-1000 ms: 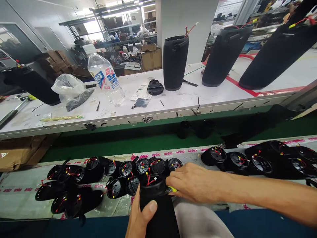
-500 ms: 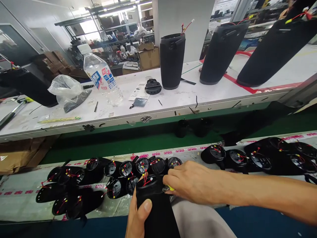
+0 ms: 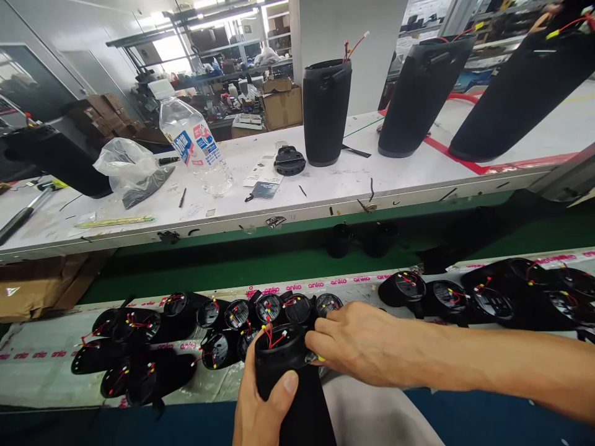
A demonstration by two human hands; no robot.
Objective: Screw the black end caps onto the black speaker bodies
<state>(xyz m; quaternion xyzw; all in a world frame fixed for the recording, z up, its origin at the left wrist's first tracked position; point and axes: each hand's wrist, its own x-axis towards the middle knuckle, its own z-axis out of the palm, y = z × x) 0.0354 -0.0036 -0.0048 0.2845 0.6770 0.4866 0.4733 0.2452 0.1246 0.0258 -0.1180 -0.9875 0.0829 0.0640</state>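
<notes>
My left hand is wrapped round a black cylindrical speaker housing, thumb across its front. The housing leans with its open rim up, and red wires with small white and yellow connectors stick out of the opening. At the right side of that rim, my right hand is closed on a small tool with a yellow part. A metal-looking tip shows by the fabric edge; most of the tool is hidden by the fingers, so its kind is unclear.
Several similar housings lie on a low surface with printed tape, left and right of my hands. On the white bench beyond stand a plastic bottle, a clear bag, a black end cap and upright housings.
The held housing's rim has turned slightly, showing more of its opening. My left thumb has shifted a little to the right; my right hand stays at the rim.
</notes>
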